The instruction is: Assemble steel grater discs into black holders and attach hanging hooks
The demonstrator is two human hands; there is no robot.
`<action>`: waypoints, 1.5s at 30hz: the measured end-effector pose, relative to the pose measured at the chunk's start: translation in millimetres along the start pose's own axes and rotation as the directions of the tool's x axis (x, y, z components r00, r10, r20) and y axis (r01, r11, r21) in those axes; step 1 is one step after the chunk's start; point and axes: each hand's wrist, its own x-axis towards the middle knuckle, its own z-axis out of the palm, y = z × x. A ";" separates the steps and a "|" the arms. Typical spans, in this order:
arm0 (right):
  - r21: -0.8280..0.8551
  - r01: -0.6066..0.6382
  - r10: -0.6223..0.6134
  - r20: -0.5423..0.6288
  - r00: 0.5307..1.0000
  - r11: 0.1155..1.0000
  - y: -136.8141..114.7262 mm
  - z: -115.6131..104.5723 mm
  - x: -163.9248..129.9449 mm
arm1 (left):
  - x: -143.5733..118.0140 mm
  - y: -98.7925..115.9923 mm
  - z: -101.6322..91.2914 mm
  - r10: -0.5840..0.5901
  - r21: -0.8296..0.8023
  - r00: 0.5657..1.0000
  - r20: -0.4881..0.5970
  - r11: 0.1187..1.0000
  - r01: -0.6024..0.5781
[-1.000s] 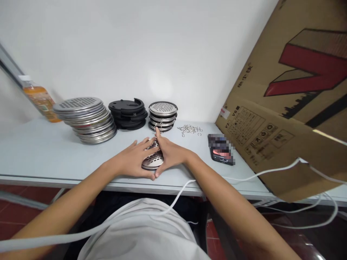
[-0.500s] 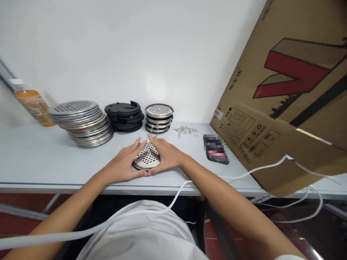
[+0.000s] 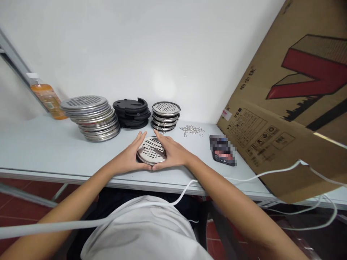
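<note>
A round metal disc with slotted holes [image 3: 151,151] lies flat near the table's front edge. My left hand [image 3: 129,157] is cupped around its left rim, and my right hand [image 3: 175,152] wraps the right rim. The thumbs almost meet at the near side, while the far fingertips stand apart. A dark layer shows under the disc at its left edge. Just beyond is a stack of perforated metal discs with black rims [image 3: 166,107], with small wire clips hanging at its front.
Along the wall stand a tall leaning stack of metal discs [image 3: 90,121] and a stack of black plastic discs [image 3: 131,115]. Loose wire clips [image 3: 192,130], a phone [image 3: 222,153] and a large cardboard box [image 3: 271,133] are at right. A bottle [image 3: 48,99] stands far left. A white cable [image 3: 187,187] crosses the table edge.
The head view has shifted, so the scene sits farther right. My far fingertips have parted slightly and more of the disc shows. Both hands stay around it.
</note>
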 end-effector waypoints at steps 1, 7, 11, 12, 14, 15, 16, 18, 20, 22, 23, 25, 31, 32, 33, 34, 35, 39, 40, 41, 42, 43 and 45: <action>0.002 0.005 -0.005 -0.002 1.000 1.000 1.0 0.6 0.2 | 0.2 0.1 0.0 -0.005 -0.035 1.000 -0.008 0.999 0.005; 0.013 0.023 -0.023 -0.033 0.999 1.000 2.9 1.9 0.8 | 2.1 1.8 1.1 -0.039 -0.195 0.996 -0.076 0.980 0.024; 0.002 -0.016 0.016 -0.016 1.000 1.000 1.4 1.0 -0.2 | 1.9 2.4 3.3 -0.010 -0.271 0.999 -0.042 0.963 -0.002; -0.002 -0.017 0.017 -0.017 1.000 1.000 1.0 0.6 -0.4 | 1.5 2.1 4.2 0.005 -0.273 0.999 -0.031 0.962 -0.013; -0.008 -0.013 0.013 -0.024 1.000 1.000 0.4 -0.3 -0.6 | 0.8 1.0 6.2 0.030 -0.257 0.999 -0.022 0.966 -0.035; -0.007 -0.011 0.011 -0.027 1.000 1.000 0.4 -0.6 -0.6 | 0.6 0.5 7.2 0.038 -0.241 0.999 -0.021 0.970 -0.042; -0.003 -0.009 0.009 -0.027 1.000 1.000 0.6 -0.9 -0.6 | 0.6 0.0 8.1 0.042 -0.223 0.999 -0.020 0.974 -0.045; 0.013 -0.003 0.003 -0.027 1.000 1.000 1.6 -1.2 -0.3 | 1.2 -0.5 9.6 0.037 -0.189 0.999 -0.022 0.981 -0.041; 0.033 0.003 -0.001 -0.033 0.999 0.999 3.7 -1.7 -0.1 | 2.1 -0.6 10.6 0.030 -0.161 0.999 -0.031 0.986 -0.034; 0.064 0.012 -0.010 -0.041 0.999 0.998 6.9 -3.3 0.0 | 2.8 -0.8 11.3 0.031 -0.143 0.999 -0.043 0.989 -0.037; 0.087 0.021 -0.017 -0.048 0.999 0.996 8.9 -4.9 -0.2 | 2.9 -1.0 11.6 0.036 -0.136 0.998 -0.044 0.990 -0.042; 0.150 0.038 -0.027 -0.076 0.997 0.988 13.7 -10.4 -1.0 | 2.4 -1.7 11.9 0.058 -0.126 0.998 -0.035 0.990 -0.062; 0.632 0.025 0.072 -0.127 0.989 0.774 29.8 -40.5 -11.7 | -0.4 -0.9 11.3 0.093 -0.066 0.994 0.049 0.994 -0.090; 0.721 0.019 0.101 -0.124 0.987 0.693 31.4 -46.2 -14.8 | -0.9 0.0 10.9 0.089 -0.046 0.995 0.052 0.995 -0.086; 0.792 0.015 0.131 -0.120 0.984 0.610 32.4 -51.9 -18.3 | -1.5 1.0 10.5 0.085 -0.022 0.995 0.052 0.996 -0.084; 0.846 0.013 0.159 -0.115 0.981 0.533 32.8 -57.5 -22.0 | -2.6 2.1 10.0 0.081 0.008 0.995 0.052 0.997 -0.081; 0.883 0.014 0.183 -0.112 0.977 0.469 32.7 -63.1 -25.9 | -4.1 3.2 9.3 0.076 0.044 0.996 0.050 0.996 -0.078; 0.945 -0.024 0.243 -0.059 0.968 0.327 32.9 -82.8 -39.4 | -14.9 5.1 3.2 0.058 0.168 0.997 0.050 0.984 -0.066; 0.951 -0.037 0.247 -0.042 0.968 0.308 34.0 -86.1 -41.6 | -17.7 5.0 0.6 0.070 0.176 0.996 0.052 0.981 -0.078; 0.955 -0.043 0.244 -0.032 0.969 0.294 35.4 -88.6 -43.0 | -20.0 4.9 -2.4 0.088 0.178 0.994 0.058 0.979 -0.097; 0.957 -0.041 0.237 -0.029 0.971 0.286 37.1 -90.1 -43.6 | -21.2 5.2 -5.7 0.107 0.176 0.992 0.067 0.977 -0.117; 0.958 -0.036 0.227 -0.031 0.974 0.283 38.8 -90.8 -43.5 | -21.0 6.1 -9.1 0.121 0.176 0.990 0.077 0.975 -0.133; 0.954 -0.032 0.204 -0.031 0.979 0.298 41.5 -89.8 -41.8 | -14.7 10.9 -15.7 0.135 0.187 0.986 0.094 0.971 -0.150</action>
